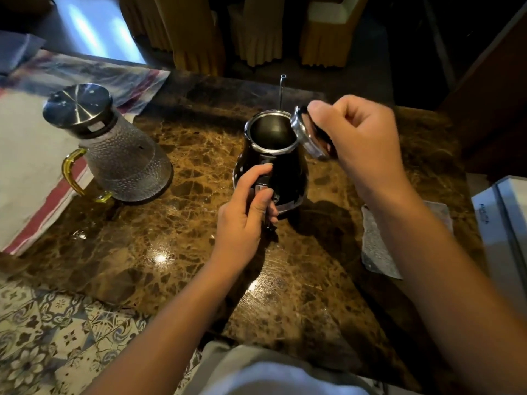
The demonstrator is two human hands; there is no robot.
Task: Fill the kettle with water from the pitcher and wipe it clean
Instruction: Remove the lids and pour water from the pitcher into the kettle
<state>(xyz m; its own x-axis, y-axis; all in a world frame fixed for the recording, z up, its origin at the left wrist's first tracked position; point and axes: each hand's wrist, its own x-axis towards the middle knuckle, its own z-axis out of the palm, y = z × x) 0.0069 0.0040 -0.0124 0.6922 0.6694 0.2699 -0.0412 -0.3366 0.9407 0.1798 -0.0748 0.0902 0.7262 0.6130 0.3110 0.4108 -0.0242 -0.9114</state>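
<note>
A dark shiny kettle (288,169) stands on the brown marble table (176,246), its mouth uncovered and its thin spout pointing away. My left hand (245,212) grips the kettle's handle at the near side. My right hand (359,135) holds the kettle's round metal lid (306,135) tilted, just right of the mouth. A dimpled glass pitcher (125,163) with a steel lid and a yellow handle stands to the left, apart from the kettle.
A grey cloth (376,249) lies on the table under my right forearm. White boxes (502,218) sit at the right edge. Papers with red stripes (37,155) cover the left side. Chairs with yellow covers (256,32) stand beyond the table.
</note>
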